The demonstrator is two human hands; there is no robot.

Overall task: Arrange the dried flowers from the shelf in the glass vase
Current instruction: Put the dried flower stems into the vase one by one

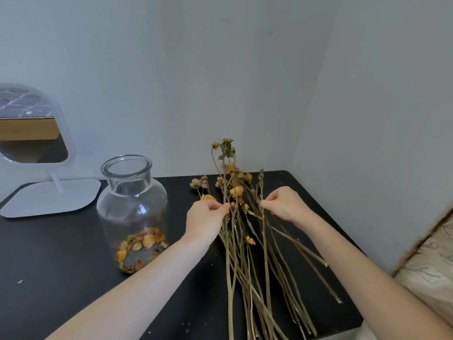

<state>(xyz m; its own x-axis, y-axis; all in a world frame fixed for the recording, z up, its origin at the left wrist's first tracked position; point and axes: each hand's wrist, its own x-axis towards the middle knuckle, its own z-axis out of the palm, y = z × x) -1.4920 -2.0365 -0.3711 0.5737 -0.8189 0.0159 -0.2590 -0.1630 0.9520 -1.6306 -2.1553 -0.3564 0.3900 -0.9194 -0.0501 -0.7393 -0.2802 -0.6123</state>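
A person's left hand [206,218] pinches a tall dried stem between thumb and fingertips while the right hand [284,204] closes its fingers around another, both reaching into a loose bundle of dried flowers [247,239] spread across a black table [61,266]. Several flower heads rise above the hands against the pale wall. The glass vase [132,209] stands upright just left of the bundle, orange petals [142,246] on its bottom, with a white mirror [31,128] behind it.

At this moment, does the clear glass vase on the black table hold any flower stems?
No stems. The clear glass vase stands upright holding only loose orange petals; the dried flower stems lie beside it.
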